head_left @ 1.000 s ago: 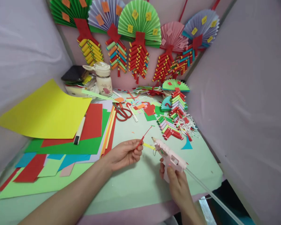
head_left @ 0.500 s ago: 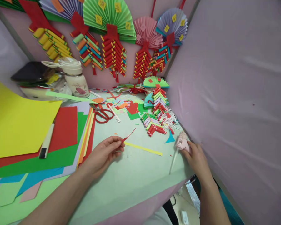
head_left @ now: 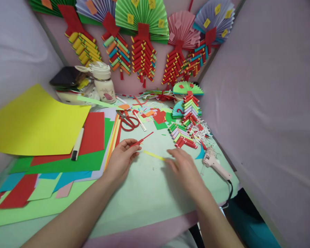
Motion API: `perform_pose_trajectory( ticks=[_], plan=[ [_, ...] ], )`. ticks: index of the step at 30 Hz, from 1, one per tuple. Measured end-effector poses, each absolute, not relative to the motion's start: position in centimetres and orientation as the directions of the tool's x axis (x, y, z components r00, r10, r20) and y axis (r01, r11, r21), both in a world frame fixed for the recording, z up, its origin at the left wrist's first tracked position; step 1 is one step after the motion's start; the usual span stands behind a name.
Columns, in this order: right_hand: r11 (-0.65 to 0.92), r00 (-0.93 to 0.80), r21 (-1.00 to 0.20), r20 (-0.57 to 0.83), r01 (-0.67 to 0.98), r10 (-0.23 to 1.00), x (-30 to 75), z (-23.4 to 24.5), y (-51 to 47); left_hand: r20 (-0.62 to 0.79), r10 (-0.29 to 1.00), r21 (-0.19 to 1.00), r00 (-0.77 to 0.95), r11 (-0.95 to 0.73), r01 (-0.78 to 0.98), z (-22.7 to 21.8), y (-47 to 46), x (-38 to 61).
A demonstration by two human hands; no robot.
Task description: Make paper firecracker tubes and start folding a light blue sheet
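Observation:
My left hand (head_left: 122, 159) pinches the lower end of a thin red paper strip (head_left: 142, 140), which slants up to the right above the green table mat (head_left: 149, 193). My right hand (head_left: 183, 168) lies over the mat, blurred by motion, fingers stretched toward the right end of a yellow paper strip (head_left: 154, 155) that lies flat between the hands. A pink glue gun (head_left: 213, 161) lies on the mat at the right edge, apart from my right hand, its cord running off the table.
Large yellow, red and green paper sheets (head_left: 41, 127) with a marker (head_left: 77, 144) cover the left. Red scissors (head_left: 127, 121) and paper scraps lie behind the hands. Rolled paper firecracker pieces (head_left: 186, 134) pile at the right. A bottle (head_left: 104, 82) stands at the back; paper fans hang on the wall.
My right hand has set the glue gun down at the right edge and moved left to the yellow strip. The left hand keeps the red strip.

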State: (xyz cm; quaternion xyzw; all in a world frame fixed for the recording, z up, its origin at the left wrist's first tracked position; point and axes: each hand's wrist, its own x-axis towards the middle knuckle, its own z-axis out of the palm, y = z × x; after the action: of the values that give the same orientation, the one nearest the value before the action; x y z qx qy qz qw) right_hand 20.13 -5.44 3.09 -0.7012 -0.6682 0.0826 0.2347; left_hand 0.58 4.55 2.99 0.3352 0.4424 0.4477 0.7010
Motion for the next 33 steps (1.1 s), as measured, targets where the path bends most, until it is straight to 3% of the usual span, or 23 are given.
perform_pose_trajectory(
  ticks=[3, 7, 14, 18, 23, 29, 33],
  plan=[
    [0.005, 0.023, -0.382, 0.070, 0.924, 0.997, 15.2, 3.1, -1.6, -0.315, 0.930, 0.852, 0.187, 0.364, -0.376, 3.0, 4.8, 0.3],
    [-0.056, 0.072, -0.299, 0.041, 0.953, 0.997, 13.2, 1.7, 1.1, -0.334, 0.926, 0.817, 0.178, 0.379, -0.436, 3.1, 5.1, 0.1],
    [-0.058, 0.089, -0.374, 0.067, 0.926, 0.994, 13.4, 0.7, 0.7, -0.376, 0.900, 0.759, 0.220, 0.436, -0.485, 2.9, 4.9, 0.1],
    [-0.042, 0.130, -0.566, 0.115, 0.823, 0.985, 13.6, 1.1, 0.2, -0.386, 0.889, 0.748, 0.248, 0.458, -0.480, 2.7, 4.8, 0.0],
    [0.012, 0.255, -0.884, 0.147, 0.467, 0.956, 14.3, 1.3, 0.2, -0.406, 0.876, 0.734, 0.261, 0.483, -0.477, 2.7, 4.7, 0.2],
    [-0.004, 0.302, -0.988, 0.044, 0.153, 0.952, 14.2, 1.8, 0.3, -0.389, 0.875, 0.746, 0.288, 0.482, -0.460, 2.5, 4.4, 0.4],
    [0.028, 0.323, -0.980, 0.091, 0.195, 0.942, 13.9, 2.2, 0.1, -0.331, 0.905, 0.812, 0.267, 0.418, -0.408, 2.5, 4.1, 0.6]
  ],
)
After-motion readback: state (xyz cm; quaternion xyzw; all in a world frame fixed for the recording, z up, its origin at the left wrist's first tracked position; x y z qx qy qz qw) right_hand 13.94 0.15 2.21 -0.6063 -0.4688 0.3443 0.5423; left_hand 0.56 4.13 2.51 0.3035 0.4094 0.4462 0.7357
